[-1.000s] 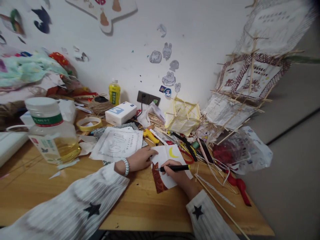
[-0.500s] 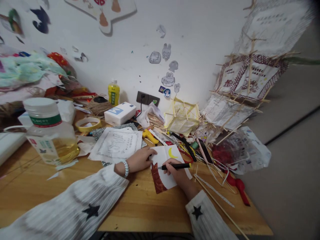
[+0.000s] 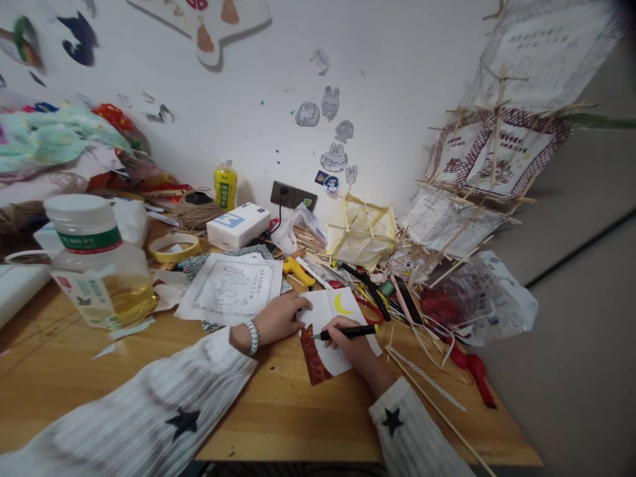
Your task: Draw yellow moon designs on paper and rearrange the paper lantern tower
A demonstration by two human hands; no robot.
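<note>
A white sheet of paper [image 3: 342,354] lies on the table, with a yellow crescent drawn near its top and a brown-red coloured area along its left side. My right hand [image 3: 345,341] is closed around a black marker pen [image 3: 352,330] with a yellow end. The pen's tip touches or hovers just over the brown-red area; I cannot tell which. At the sheet's left edge rests my left hand [image 3: 281,318], its thumb and forefinger apart against the paper.
Left of the sheet lie printed line-drawing sheets [image 3: 231,285] and a roll of yellow tape [image 3: 173,246]. A large plastic jar [image 3: 99,265] holds amber liquid. Behind are a yellow glue gun [image 3: 298,271], a white box [image 3: 238,225] and a yellow stick-frame lantern [image 3: 362,232]. Thin sticks [image 3: 437,411] lie right.
The marker's tip has shifted slightly left and down over the brown-red area. My left hand stays nearly in place at the paper's edge.
</note>
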